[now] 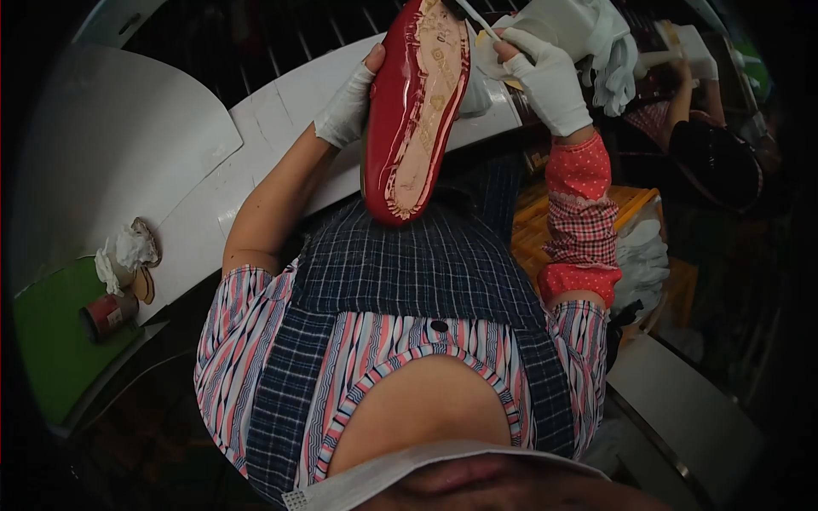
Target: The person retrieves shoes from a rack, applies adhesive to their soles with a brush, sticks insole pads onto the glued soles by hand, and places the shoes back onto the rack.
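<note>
My left hand (345, 104), in a white fingerless glove, grips the side of a red shoe (380, 140). The shoe is held sole side up, its pale underside (426, 128) facing me and ringed by the folded edge of the upper. The heel end points at my apron, while the far end runs out at the top of the view. In my right hand (545, 81), also gloved in white, is a thin pale-handled brush (480, 24), pinched between the fingers. Its dark tip reaches the shoe's far end and is partly cut off.
A curved white worktop (281, 111) runs ahead and left. White cloth (135, 247) and a dark red can (109, 317) lie at far left by a green mat (64, 349). A whitish container (562, 25) and gloves stand beyond my right hand. Another person's arm (680, 102) shows at right, above an orange crate (626, 204).
</note>
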A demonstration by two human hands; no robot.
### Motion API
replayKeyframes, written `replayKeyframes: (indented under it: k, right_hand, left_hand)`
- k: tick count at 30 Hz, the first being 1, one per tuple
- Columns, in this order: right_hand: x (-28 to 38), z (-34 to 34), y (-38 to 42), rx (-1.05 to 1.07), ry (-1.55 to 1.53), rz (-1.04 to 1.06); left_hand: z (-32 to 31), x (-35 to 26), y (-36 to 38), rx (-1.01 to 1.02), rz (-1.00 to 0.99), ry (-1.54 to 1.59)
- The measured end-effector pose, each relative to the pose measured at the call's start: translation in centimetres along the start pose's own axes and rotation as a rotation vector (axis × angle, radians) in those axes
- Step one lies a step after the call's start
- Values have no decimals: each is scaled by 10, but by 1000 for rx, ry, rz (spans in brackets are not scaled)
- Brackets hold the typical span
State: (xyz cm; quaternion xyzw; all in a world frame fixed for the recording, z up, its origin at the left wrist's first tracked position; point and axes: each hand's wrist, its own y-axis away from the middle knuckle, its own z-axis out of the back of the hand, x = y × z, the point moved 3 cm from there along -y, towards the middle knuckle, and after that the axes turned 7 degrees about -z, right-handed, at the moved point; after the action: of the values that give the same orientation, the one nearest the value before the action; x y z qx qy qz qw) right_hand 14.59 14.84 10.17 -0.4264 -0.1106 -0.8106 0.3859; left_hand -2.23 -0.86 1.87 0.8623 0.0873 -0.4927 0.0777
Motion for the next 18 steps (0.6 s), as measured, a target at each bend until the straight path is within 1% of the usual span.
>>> replayKeyframes:
  k: [2, 4, 5, 7, 9, 12, 16, 18]
  right_hand:
    - [-2, -2, 2, -18, 20, -7]
    - [0, -7, 12, 68, -43, -53]
    - [3, -10, 20, 80, -44, -53]
    - [8, -19, 37, 151, -165, -113]
    - [13, -23, 52, 154, -135, -87]
    - [16, -26, 73, 275, -264, -265]
    - [25, -25, 92, 326, -175, -241]
    - [20, -26, 101, 410, -310, -396]
  left_hand:
    - [-2, 0, 1, 11, -1, 7]
    - [-2, -6, 3, -118, -64, 25]
    - [2, -6, 5, -129, -63, 29]
    - [12, -4, 5, -102, -16, 60]
    - [16, -3, 4, -122, -23, 50]
    - [21, 0, 3, -139, -36, 16]
    - [23, 2, 2, -168, -45, 23]
    - [21, 2, 2, -180, -37, 22]
